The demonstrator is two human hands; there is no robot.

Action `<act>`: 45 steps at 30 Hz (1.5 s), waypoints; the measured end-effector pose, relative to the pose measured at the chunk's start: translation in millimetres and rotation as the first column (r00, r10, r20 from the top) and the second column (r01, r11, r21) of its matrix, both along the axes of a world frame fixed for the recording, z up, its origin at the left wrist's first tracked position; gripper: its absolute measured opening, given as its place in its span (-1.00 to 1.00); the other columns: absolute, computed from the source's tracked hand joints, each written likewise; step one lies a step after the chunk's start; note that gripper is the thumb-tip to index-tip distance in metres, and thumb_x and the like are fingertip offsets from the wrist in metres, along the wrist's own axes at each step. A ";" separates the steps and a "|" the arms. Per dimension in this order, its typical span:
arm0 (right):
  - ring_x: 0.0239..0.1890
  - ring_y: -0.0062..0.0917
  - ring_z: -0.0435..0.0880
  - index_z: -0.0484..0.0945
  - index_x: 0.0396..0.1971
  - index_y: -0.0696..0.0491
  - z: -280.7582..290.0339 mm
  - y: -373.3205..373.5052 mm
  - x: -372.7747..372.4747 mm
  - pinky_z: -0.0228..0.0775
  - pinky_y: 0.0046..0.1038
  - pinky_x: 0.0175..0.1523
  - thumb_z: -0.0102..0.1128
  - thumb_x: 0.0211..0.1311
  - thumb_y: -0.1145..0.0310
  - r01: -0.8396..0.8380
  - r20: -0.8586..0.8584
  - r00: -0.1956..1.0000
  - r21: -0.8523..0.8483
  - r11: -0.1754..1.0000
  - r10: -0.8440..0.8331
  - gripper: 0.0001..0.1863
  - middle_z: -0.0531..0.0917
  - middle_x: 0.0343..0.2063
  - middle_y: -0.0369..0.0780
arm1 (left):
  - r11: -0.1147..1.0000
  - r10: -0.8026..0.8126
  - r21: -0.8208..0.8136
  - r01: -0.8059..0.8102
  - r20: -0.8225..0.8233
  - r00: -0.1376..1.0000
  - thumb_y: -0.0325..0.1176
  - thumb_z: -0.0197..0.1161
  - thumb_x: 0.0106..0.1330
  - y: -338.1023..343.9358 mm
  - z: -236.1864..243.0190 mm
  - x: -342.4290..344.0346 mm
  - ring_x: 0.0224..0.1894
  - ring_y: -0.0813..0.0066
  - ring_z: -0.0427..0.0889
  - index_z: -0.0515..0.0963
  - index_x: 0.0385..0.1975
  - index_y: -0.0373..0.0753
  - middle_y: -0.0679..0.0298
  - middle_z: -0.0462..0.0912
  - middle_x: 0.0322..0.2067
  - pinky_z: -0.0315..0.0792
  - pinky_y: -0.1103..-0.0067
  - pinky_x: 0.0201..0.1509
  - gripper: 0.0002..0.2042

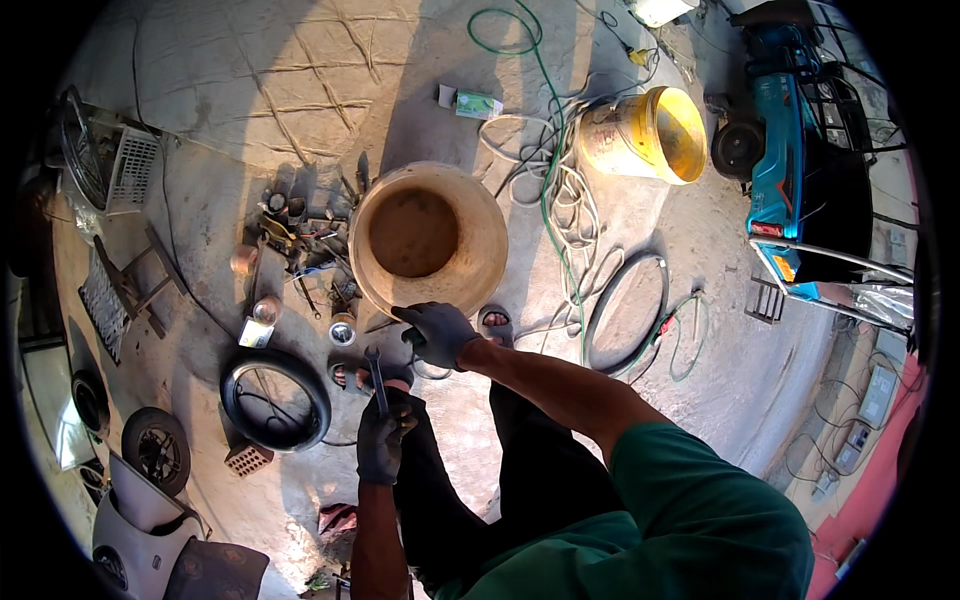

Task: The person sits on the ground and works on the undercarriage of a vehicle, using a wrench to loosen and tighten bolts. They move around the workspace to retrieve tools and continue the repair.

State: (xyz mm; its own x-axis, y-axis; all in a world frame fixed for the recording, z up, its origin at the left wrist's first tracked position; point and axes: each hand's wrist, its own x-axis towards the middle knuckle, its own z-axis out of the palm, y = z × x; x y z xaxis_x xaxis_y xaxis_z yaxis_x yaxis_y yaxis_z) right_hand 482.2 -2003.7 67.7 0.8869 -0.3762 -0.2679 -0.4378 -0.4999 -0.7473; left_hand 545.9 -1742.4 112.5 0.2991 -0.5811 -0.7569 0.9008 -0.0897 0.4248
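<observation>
Here, two gloved hands (382, 445), one wrench (378, 382)

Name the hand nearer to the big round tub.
Right. The right hand is at the near rim of the tub, overlapping it in view, though contact is unclear. The left hand is farther back, lower in the picture, holding a wrench.

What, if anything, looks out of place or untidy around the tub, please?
The pale hose lies in tangled loops right of the large tub, a thin green hose crossing it. Tools and small items lie jumbled left of the tub. Both look untidy rather than laid out.
</observation>
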 end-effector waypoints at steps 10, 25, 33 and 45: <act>-0.54 -0.73 0.53 0.57 0.18 -0.03 66.6 -14.7 -99.0 0.42 -0.64 -0.43 0.26 0.36 0.24 0.327 -0.265 0.940 0.878 0.349 -0.214 -0.58 0.71 -0.29 -0.34 | 0.976 -0.209 -0.091 0.200 -0.100 0.973 -0.49 0.17 0.31 -61.3 50.6 -54.3 -0.07 0.26 0.67 0.37 0.16 -0.33 0.13 0.64 -0.17 0.59 0.26 0.07 -0.59; -0.45 -0.66 0.61 0.65 -0.35 0.05 130.9 -112.3 -265.0 0.48 -0.47 -0.28 0.36 0.15 0.10 0.289 -0.213 0.956 0.812 0.508 -0.203 -0.69 0.68 -0.48 -0.31 | 0.433 -0.880 0.087 0.897 0.255 0.401 -0.17 -0.09 0.58 -199.7 126.7 -186.6 -0.39 0.49 0.64 0.49 0.16 -0.39 0.19 0.68 -0.46 0.48 0.55 -0.24 -0.58; -0.53 -0.67 0.58 0.63 -0.35 0.03 112.2 -149.6 -375.1 0.45 -0.52 -0.45 0.37 0.24 0.12 0.383 -0.275 0.899 0.871 0.307 -0.342 -0.73 0.66 -0.49 -0.35 | 0.380 -0.923 0.154 0.912 0.001 0.385 -0.26 -0.07 0.55 -264.5 118.9 -257.9 -0.54 0.47 0.62 0.55 0.08 -0.42 0.19 0.66 -0.54 0.54 0.54 -0.37 -0.62; -0.61 -0.62 0.61 0.62 -0.45 0.05 111.8 -146.1 -448.8 0.45 -0.51 -0.45 0.37 0.26 0.08 0.565 -0.292 0.751 0.749 0.346 -0.592 -0.67 0.63 -0.64 -0.29 | 0.005 -0.988 0.215 0.977 0.152 -0.029 -0.26 0.01 0.54 -334.9 123.4 -277.2 -0.56 0.56 0.60 0.56 0.09 -0.27 0.23 0.70 -0.48 0.49 0.61 -0.42 -0.69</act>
State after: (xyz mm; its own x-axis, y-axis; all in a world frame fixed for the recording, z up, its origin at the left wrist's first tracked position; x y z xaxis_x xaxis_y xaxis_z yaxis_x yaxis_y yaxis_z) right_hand 33.4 -2149.8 179.5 0.5450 -0.4609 -0.7003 -0.3551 0.6298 -0.6908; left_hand 268.7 -2077.4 235.9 -0.4148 -0.4152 -0.8097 -0.2043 -0.8246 0.5275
